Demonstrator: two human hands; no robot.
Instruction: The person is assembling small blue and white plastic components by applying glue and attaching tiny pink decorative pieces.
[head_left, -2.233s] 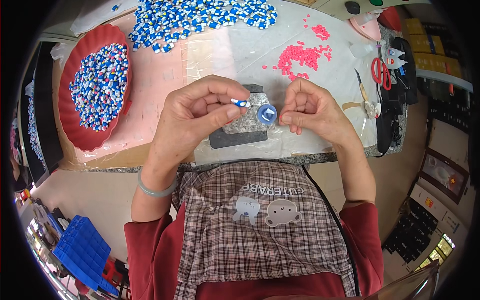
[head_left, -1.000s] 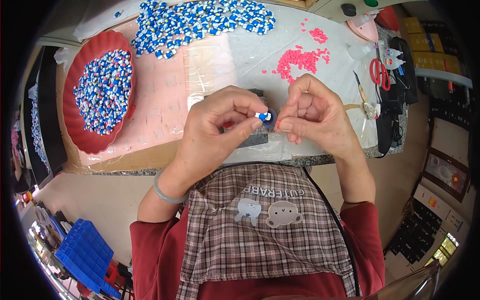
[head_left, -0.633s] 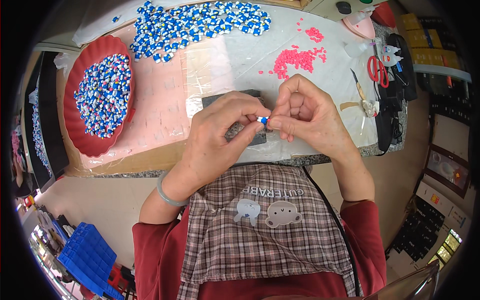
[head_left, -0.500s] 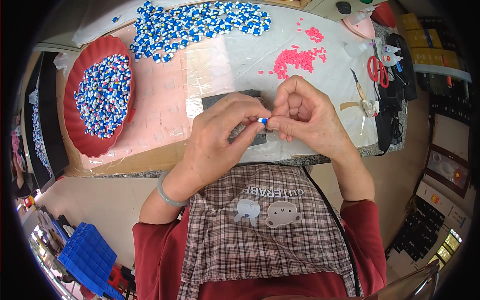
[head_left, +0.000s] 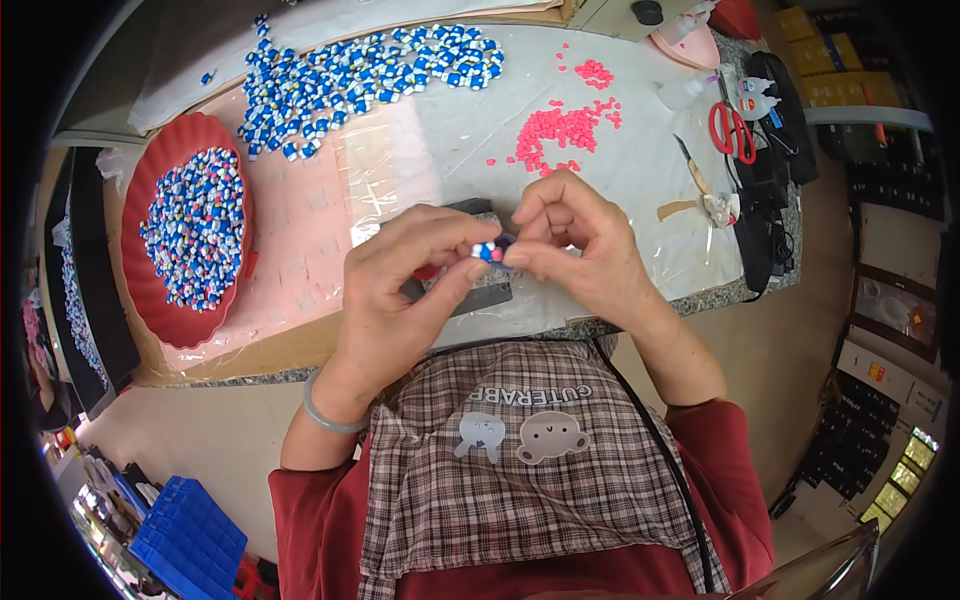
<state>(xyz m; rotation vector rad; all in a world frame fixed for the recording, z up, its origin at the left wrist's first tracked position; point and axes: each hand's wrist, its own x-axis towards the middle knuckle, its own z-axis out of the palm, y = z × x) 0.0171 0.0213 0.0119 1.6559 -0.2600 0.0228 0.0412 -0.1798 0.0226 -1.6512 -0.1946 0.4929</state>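
Observation:
Between the thumb and index finger of my left hand (head_left: 395, 275) is a small blue-and-white moulded piece (head_left: 484, 252). A pink bit (head_left: 497, 255) sits at its right end. My right hand (head_left: 585, 245) is closed in a loose pinch there, its thumb tip against the pink bit and its index finger curled above. Part of the contact is hidden by the fingertips. Below both hands a dark grey block (head_left: 488, 297) lies on the table, and something reddish shows under my left fingers.
A red fluted bowl (head_left: 140, 255) of finished-looking pieces stands at left. Loose blue-and-white pieces (head_left: 370, 75) spread along the back; small pink bits (head_left: 560, 135) lie right of them. Red-handled scissors (head_left: 731, 135), a knife (head_left: 692, 165) and small bottles (head_left: 758, 105) are at right.
The whole view has shifted, with the table now lower and further left. The pink bit on the held piece shows more clearly, and my right index finger has lifted slightly from the thumb.

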